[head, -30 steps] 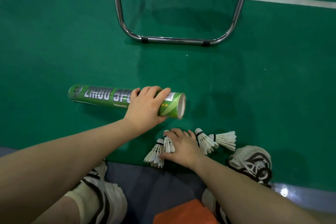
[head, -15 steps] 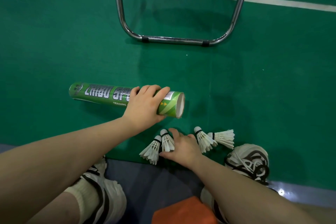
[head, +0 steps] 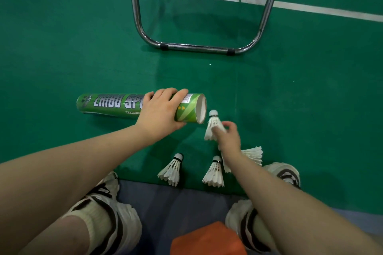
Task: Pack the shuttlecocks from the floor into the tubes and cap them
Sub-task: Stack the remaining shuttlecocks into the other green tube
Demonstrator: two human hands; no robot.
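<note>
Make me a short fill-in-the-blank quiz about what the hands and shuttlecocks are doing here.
1. The left hand grips the ___ tube.
2. The right hand pinches one shuttlecock, cork pointing toward the tube's ___ end.
3. ___ other shuttlecocks lie on the floor.

Missing words: green; open; Three.

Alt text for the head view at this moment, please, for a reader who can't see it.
The right hand pinches a shuttlecock, cork end near the open mouth of a green tube that the left hand grips sideways. Three more shuttlecocks lie on the green floor by the person's shoes.
</note>
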